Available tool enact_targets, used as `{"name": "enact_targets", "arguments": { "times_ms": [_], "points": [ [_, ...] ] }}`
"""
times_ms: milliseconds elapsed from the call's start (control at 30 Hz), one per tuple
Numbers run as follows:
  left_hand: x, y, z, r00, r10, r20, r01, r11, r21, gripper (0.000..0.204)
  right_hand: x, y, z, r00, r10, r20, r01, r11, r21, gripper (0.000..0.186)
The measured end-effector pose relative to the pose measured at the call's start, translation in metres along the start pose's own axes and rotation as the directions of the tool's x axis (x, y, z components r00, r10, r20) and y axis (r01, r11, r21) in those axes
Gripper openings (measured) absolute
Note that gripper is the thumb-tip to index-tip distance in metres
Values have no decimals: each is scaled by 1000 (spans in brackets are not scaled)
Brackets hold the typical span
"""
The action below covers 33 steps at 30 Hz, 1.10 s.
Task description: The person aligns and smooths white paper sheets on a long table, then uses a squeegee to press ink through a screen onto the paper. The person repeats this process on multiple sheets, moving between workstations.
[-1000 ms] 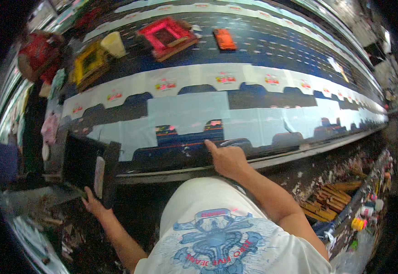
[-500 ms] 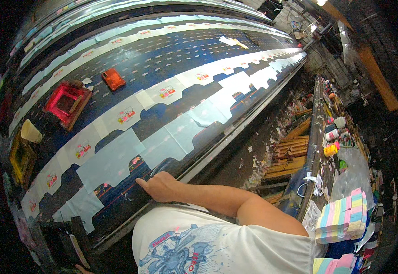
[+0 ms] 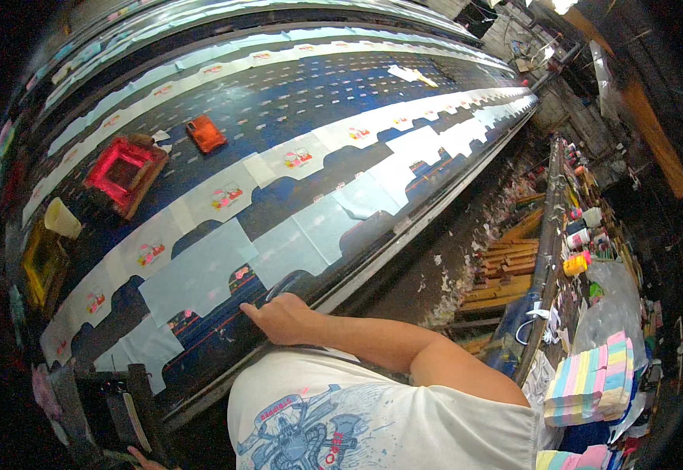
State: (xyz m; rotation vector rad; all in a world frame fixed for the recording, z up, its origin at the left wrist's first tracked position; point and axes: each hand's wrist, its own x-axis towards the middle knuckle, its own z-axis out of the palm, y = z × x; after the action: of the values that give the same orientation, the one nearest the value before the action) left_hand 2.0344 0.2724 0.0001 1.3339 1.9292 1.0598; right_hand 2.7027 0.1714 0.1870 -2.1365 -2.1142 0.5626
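Observation:
My right hand (image 3: pixel 283 319) is at the near edge of the long dark table, with one digit pointing left and the other fingers curled. Whatever they may hold is hidden. Just beyond it lie pale blue fabric pieces (image 3: pixel 200 270), set edge to edge in a row. Behind them runs a row of white pieces (image 3: pixel 228 196) with small pink and red cartoon prints. At the lower left, only part of my left hand (image 3: pixel 144 458) shows, close to a dark upright frame (image 3: pixel 142 407). Its grip cannot be made out.
On the table are a pink-red wooden frame (image 3: pixel 157 168), an orange phone-like object (image 3: pixel 206 135), a cream cup (image 3: pixel 61 218) and a yellow frame (image 3: pixel 44 270). To the right stand wooden frames (image 3: pixel 506 274), paint bottles (image 3: pixel 576 262) and a striped pastel stack (image 3: pixel 588 380).
The table and things on it sit slightly farther right and lower in view. My right hand stays at the table edge, and slightly more of my left hand shows.

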Motion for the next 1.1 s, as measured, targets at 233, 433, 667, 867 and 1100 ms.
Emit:
{"name": "enact_targets", "arguments": {
  "times_ms": [233, 433, 667, 867, 1100],
  "points": [
    [-38, 135, 37, 880, -452, -147, 396, 868, -299, 67, -2, 5, -5, 999, 18, 38, -18, 1000, -9, 64],
    [-49, 173, 41, 876, -481, -31, 405, 771, -491, 98, 4, -2, -14, 991, 69, 114, -73, 997, 30, 48],
    [-90, 224, 46, 849, -447, -282, 300, 847, -438, 85, 4, -7, -2, 1000, -5, -10, 4, 998, -59, 55],
    [-108, 282, 51, 903, -406, -138, 259, 773, -578, 77, -1, 26, 14, 999, 52, -4, -38, 790, 612, 51],
    [-108, 340, 181, 941, 167, 295, 21, 840, -543, 67, 1, 16, -17, 999, -5, -34, 34, 7, 999, 59]
  ]
}}
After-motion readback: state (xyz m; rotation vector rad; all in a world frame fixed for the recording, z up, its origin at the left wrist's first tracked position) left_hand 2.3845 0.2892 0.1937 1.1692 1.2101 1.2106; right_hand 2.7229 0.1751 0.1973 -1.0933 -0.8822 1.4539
